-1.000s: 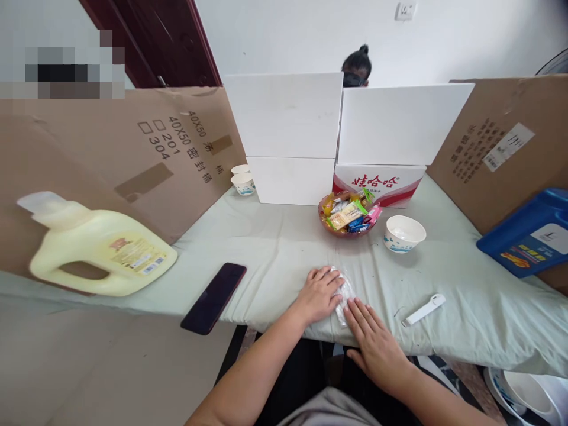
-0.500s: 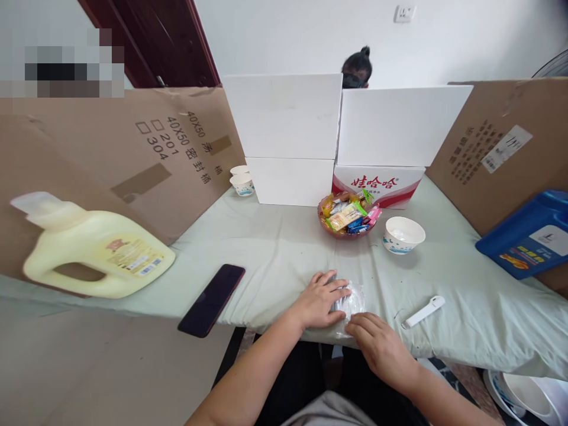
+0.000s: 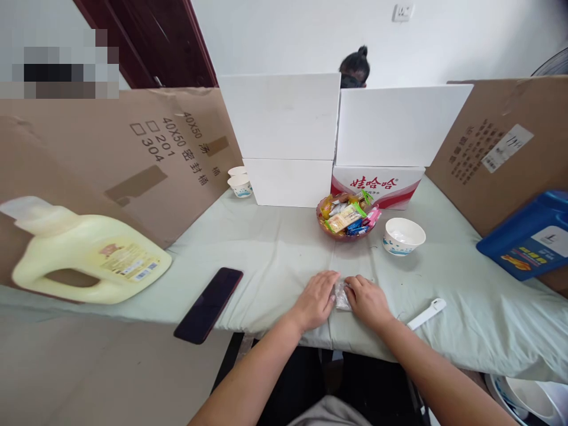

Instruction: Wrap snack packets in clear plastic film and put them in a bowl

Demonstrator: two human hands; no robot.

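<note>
One clear plastic wrap (image 3: 342,297) lies on the tablecloth (image 3: 275,254) between left hand (image 3: 314,300) and right hand (image 3: 367,300) (pinched or merely touched: cannot tell), seemingly more compact than moments ago; folding looks further along.

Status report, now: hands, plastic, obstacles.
Left hand at edge of clear plastic; right hand on it. Plastic creased, on tablecloth. White tool near right forearm.

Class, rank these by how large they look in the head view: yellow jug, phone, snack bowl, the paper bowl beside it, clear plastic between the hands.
1. Yellow jug
2. Snack bowl and phone: too alike to rank
3. Paper bowl
4. Clear plastic, partly covered by the right hand
</note>
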